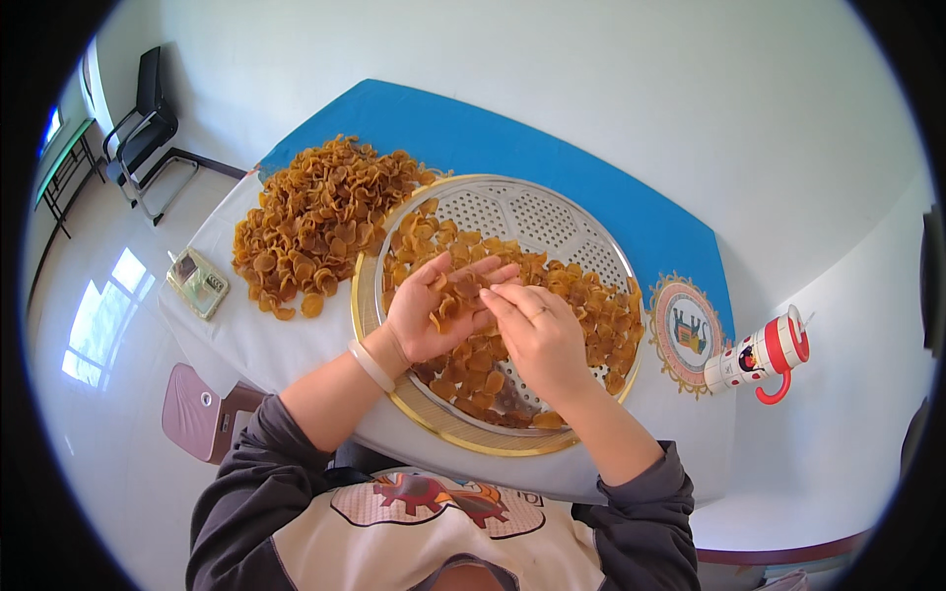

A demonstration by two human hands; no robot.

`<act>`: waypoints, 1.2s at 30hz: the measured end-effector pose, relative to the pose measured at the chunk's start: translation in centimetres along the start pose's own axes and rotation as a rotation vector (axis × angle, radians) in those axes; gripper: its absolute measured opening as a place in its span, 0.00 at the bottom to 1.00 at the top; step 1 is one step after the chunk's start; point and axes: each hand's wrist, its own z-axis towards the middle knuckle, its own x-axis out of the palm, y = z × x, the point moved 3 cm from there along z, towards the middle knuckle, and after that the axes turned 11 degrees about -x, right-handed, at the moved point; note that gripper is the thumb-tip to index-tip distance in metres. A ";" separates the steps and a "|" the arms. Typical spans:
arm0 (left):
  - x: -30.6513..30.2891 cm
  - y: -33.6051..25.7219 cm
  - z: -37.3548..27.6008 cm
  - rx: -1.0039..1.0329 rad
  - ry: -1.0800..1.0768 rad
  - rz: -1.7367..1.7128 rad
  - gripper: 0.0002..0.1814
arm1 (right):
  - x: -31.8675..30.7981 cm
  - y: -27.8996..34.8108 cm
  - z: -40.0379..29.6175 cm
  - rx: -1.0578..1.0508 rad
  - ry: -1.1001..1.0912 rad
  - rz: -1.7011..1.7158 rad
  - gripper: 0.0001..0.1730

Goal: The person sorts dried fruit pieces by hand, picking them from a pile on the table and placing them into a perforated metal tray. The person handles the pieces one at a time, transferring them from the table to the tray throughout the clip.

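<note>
Several thin amber-brown dried slices (446, 304) lie in my left hand (429, 310), which is palm up with its fingers spread. My right hand (538, 336) is beside it, thumb and fingertips pinched together at the left fingers; a slice at the tips is too small to make out. Both hands are above a round perforated metal tray (543, 214), where many more slices (591, 303) are spread. The tray rests on a round gold-rimmed mat (443, 428). A large heap of the same slices (318, 214) sits left of the tray.
A phone in a case (198, 283) lies at the table's left edge. On the right are a round elephant-patterned mat (687, 334) and a red-and-white handled tumbler (761, 354). A pink lidded bin (194, 414) and a black chair (144, 137) stand on the floor.
</note>
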 end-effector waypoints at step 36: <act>-0.2 -0.9 -0.1 0.085 0.042 -0.073 0.30 | 0.5 1.5 -8.9 0.864 0.192 0.375 0.06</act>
